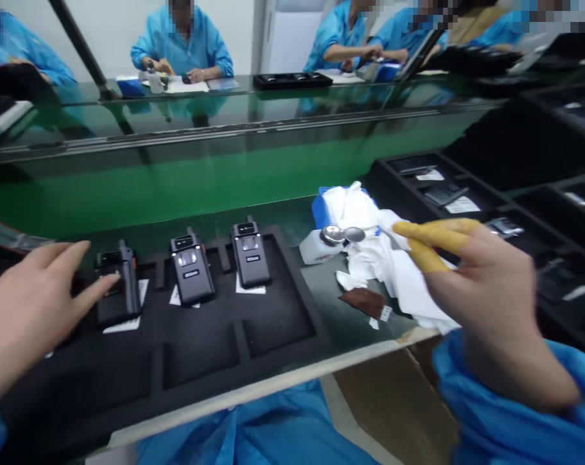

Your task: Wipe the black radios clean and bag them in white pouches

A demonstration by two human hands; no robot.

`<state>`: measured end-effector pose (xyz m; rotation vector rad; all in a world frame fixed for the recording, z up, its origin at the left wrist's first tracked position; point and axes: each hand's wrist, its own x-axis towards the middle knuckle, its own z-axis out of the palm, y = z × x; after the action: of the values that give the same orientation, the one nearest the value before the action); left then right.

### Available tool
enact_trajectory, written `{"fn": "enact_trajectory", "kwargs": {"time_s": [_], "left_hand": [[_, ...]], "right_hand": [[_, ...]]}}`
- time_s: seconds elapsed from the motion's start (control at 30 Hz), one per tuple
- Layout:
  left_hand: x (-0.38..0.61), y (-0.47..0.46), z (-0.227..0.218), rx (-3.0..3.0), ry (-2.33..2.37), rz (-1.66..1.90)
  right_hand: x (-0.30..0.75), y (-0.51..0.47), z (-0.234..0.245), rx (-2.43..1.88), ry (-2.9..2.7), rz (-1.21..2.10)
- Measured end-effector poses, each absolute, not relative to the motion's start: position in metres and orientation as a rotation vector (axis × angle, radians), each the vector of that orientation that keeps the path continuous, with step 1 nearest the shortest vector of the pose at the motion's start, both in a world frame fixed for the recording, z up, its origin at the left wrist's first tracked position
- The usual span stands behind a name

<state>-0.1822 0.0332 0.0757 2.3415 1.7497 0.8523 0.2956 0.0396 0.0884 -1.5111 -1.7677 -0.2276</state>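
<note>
My left hand [35, 310] is at the left with its thumb and fingers apart. Its thumb overlaps a black two-way radio [130, 290]; I cannot tell whether they touch. Two more radios, a middle one [192, 274] and a right one [251, 258], lie in the black foam tray [277, 349] with white paper labels under them. My right hand [486, 278] wears yellow finger cots and pinches something thin and pale above the white tissues [409, 278]. Beside it are a white bottle with a metal cap [316, 247] and a blue box of tissues [321, 210].
A brown scrap [363, 301] lies near the table's front edge. Further black trays [394, 174] holding devices stand at the right. A green barrier [176, 174] runs behind the table. Beyond it, people in blue [181, 39] sit at another bench.
</note>
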Motion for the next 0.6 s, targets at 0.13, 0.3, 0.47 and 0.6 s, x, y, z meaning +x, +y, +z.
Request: {"fn": "enact_trajectory", "kwargs": {"time_s": [0.13, 0.3, 0.47, 0.6], "left_hand": [[-0.076, 0.026, 0.071, 2.906, 1.181, 0.681], [-0.009, 0.018, 0.042, 3.068, 0.86, 0.54], [-0.007, 0.021, 0.03, 3.081, 0.967, 0.446], [-0.006, 0.02, 0.029, 3.077, 0.977, 0.435]], "right_hand": [[0.289, 0.07, 0.064, -1.526, -1.918, -0.503], [0.276, 0.078, 0.039, -1.54, -2.151, -0.679], [0.279, 0.076, 0.046, -1.431, -2.209, -0.806], [0.257, 0.085, 0.064, -1.372, -2.236, -0.776]]}}
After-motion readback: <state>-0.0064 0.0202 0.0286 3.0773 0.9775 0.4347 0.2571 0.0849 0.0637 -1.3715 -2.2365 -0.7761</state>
